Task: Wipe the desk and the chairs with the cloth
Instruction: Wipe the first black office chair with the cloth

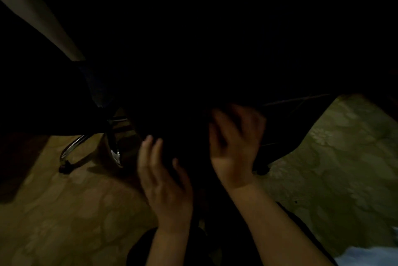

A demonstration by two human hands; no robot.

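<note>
Dim patterned carpet (64,211) under your hands: L hand (165,181) fingers straight, R hand (234,147) fingers spread, blurry, both reaching fwd at dark chair (280,136).

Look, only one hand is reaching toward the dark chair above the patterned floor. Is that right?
No, two: the left hand and the right hand both reach toward the dark chair above the patterned floor. The head view shows it.

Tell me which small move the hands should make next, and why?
Probably press the right hand onto the dark chair and sweep sideways. Both hands are at the chair, the left hand with straight fingers; the picture is too dark to show whether the right one holds the cloth.
</note>
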